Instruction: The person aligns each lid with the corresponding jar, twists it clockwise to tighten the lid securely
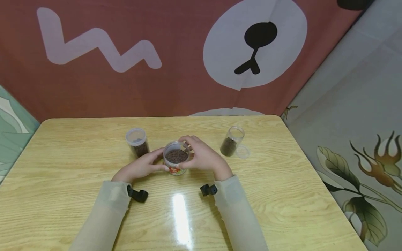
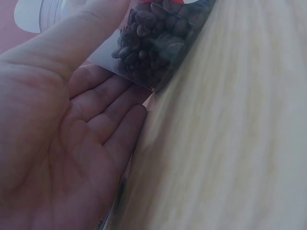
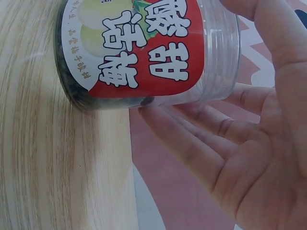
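A clear plastic jar of coffee beans (image 1: 176, 156) stands on the wooden table between both hands. Its red and white label (image 3: 144, 50) shows in the right wrist view. My left hand (image 1: 142, 166) holds the jar's left side, thumb in front and fingers behind; dark beans (image 2: 148, 40) show through the wall in the left wrist view. From the right, my right hand (image 1: 204, 156) grips the jar near its rim, thumb at the front and fingers at the back. Whether a clear lid covers this jar, I cannot tell.
Beyond my left hand stands a taller clear jar (image 1: 137, 141) with a lid on and dark contents. At the right is another clear jar (image 1: 230, 143), partly filled with dark grains, a clear round lid (image 1: 243, 151) beside it. A printed red cloth (image 1: 176, 90) hangs behind the table.
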A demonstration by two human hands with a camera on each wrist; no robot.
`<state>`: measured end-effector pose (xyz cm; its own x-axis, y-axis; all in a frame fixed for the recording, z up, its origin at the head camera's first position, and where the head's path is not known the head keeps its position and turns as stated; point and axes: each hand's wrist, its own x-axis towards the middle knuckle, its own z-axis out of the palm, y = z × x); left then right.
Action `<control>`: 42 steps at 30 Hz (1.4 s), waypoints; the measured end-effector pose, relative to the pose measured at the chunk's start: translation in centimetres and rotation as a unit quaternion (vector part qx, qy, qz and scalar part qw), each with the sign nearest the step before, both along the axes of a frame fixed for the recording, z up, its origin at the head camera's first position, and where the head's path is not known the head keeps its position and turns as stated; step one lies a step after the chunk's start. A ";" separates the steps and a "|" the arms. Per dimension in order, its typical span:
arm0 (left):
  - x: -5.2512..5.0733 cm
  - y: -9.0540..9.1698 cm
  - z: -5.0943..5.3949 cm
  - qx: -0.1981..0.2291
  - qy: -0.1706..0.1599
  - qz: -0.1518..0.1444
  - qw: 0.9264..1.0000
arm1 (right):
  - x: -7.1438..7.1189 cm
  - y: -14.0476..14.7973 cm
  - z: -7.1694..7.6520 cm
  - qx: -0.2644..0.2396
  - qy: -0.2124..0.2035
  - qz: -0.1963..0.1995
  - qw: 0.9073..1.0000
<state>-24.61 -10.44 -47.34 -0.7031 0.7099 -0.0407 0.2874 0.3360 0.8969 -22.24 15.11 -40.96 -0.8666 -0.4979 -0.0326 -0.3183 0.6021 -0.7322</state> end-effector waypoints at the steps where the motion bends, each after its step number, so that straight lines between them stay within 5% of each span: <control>1: 0.0 0.0 0.0 0.000 -0.001 -0.001 1.000 | 0.0 0.0 0.0 0.001 0.001 0.000 1.000; 15: 0.1 -0.2 0.3 -0.013 0.001 0.005 1.000 | 0.0 -0.2 0.2 0.011 0.005 0.002 1.000; 29: 0.4 0.0 1.0 -0.021 -0.011 0.000 1.000 | 0.1 -0.1 0.0 -0.031 -0.021 -0.007 0.999; 42: 0.5 0.1 2.2 -0.051 0.055 -0.029 0.997 | 0.1 -0.1 -0.4 -0.049 -0.036 -0.011 0.998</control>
<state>-24.06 -10.37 -45.18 -0.6651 0.7457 -0.0403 0.4030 0.4038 0.8213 -22.18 15.03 -41.38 -0.8749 -0.4820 -0.0472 -0.2500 0.5328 -0.8085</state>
